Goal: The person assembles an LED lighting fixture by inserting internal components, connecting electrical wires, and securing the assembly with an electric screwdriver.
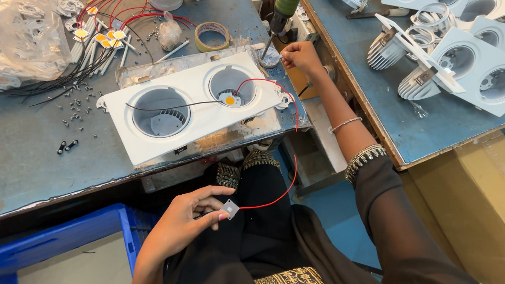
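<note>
Here, head view: a small square chip (230,208) on a red wire (273,200) is pinched by the left hand (183,222), low over the lap. The right hand (301,55) is closed beside the screwdriver (281,13), past the white twin housing (191,104) on the bench (11,163)

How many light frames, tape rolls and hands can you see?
Double-hole frame: 1
Single-hole frames: 4, others are cut off by the edge
Tape roll: 1
Left hand: 1
Right hand: 1
Total: 8
</note>
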